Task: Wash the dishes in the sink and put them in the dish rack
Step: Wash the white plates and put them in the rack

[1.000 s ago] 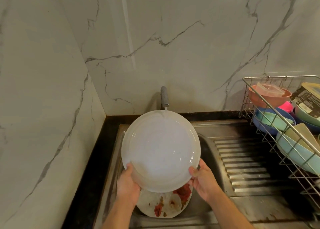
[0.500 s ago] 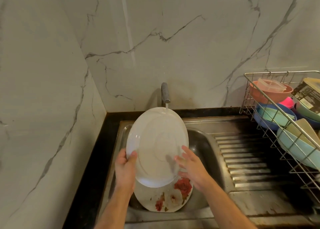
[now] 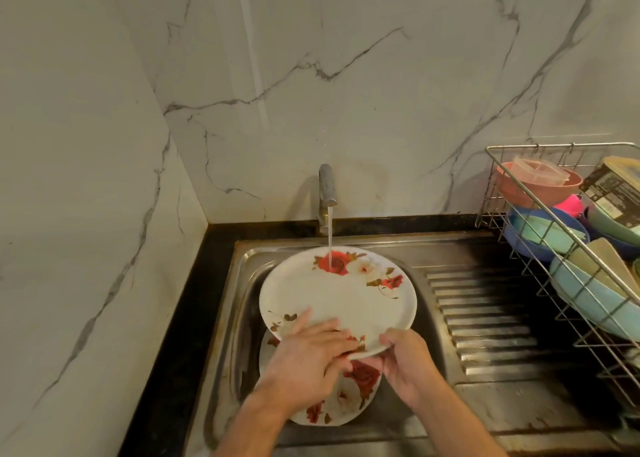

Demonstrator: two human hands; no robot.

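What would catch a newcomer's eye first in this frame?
The white rose-patterned plate held over the sink, with water from the tap landing on its far rim. The left hand lies across its near face while the right hand grips its near edge. At the right edge, a wire dish rack crowded with pastel bowls.

Count: two round white rose-patterned plates, one gripped [image 3: 337, 295], one below the grip [image 3: 349, 392]; one wire dish rack [image 3: 540, 221].
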